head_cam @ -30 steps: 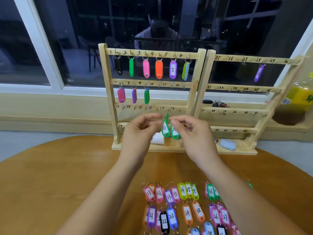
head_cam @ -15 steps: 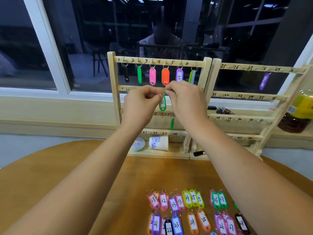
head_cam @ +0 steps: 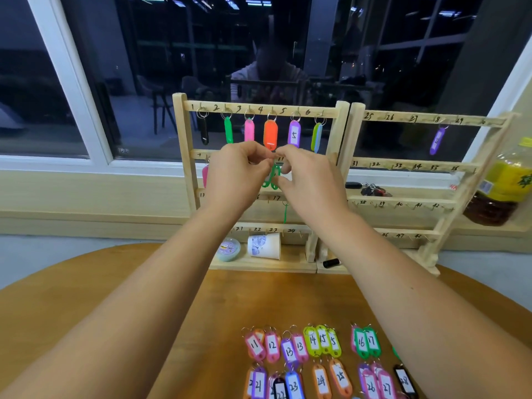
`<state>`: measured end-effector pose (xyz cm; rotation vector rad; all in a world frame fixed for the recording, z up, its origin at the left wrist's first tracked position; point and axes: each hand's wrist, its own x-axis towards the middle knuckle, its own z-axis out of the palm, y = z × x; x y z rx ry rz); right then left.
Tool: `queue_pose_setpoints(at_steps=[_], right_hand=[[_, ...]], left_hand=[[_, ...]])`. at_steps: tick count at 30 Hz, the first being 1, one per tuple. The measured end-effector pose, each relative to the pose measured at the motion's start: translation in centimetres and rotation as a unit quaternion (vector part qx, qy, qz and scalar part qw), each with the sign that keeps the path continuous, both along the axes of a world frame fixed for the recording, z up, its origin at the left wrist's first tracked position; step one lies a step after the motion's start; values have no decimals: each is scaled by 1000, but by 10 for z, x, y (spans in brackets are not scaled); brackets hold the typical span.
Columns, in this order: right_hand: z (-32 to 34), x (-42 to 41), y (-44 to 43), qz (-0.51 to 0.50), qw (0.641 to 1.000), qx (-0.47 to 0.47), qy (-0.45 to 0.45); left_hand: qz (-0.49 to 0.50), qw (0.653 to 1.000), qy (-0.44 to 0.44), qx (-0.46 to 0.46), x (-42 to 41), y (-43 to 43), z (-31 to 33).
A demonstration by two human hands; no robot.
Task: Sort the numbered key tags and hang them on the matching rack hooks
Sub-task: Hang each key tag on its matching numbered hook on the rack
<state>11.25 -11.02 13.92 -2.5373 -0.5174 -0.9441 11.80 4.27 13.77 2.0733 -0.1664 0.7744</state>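
White window frame [head_cam: 72, 82] far left, dark glass. Round wooden table [head_cam: 86, 326] below it.

Left rack [head_cam: 184, 168], light wood, stands at the table's far edge. Its top rail is numbered 1 to 6 and every hook is filled: black tag [head_cam: 203, 131], green tag [head_cam: 228, 130], pink tag [head_cam: 249, 130], orange tag [head_cam: 270, 134], purple tag marked 5 [head_cam: 294, 134], green-and-blue pair [head_cam: 316, 137]. A second pink tag [head_cam: 205, 175] peeks out under the second rail, mostly hidden.

Left hand [head_cam: 239, 174] is up in front of the second rail, fingers curled, thumb and forefinger pinching the top of the green key tag [head_cam: 273, 177]. This tag hangs between both hands just under the second rail, near the 11 mark. It may be two overlapping tags, cannot tell, and fingertips hide the ring. Right hand [head_cam: 311, 182] pinches the same spot, its other fingers loosely curled and one touching the tag's side.

Thin green tag [head_cam: 285, 213] hangs edge-on under the third rail by 17. On the rack base are a teal tin [head_cam: 228, 249], a paper cup [head_cam: 264, 245] on its side and a small black object [head_cam: 331, 262]. Loose tags [head_cam: 316, 361] lie in rows on the table's near edge, numbers 11 up to 28 readable.

Right rack [head_cam: 426, 182] sits just beside the left one, with a lone purple tag [head_cam: 437, 141] on its top rail. Keys [head_cam: 371, 189] lie on the sill behind. Yellow-label bottle [head_cam: 503, 185] far right.
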Motion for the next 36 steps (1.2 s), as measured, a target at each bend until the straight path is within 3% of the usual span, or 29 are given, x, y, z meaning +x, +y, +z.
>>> queue_pose_setpoints(at_steps=[11, 28, 33, 36], right_hand=[[-26, -17, -13, 33, 993, 112, 31], [-50, -29, -25, 44, 986, 147, 67], [-55, -33, -28, 42, 979, 178, 88], [-44, -36, -25, 82, 942, 288, 152]], left_hand=[[18, 999, -36, -2, -5, -6, -6], [77, 996, -22, 34, -6, -8, -26], [-3, 999, -42, -11, -15, -10, -29], [-65, 994, -52, -66, -29, -11, -29]])
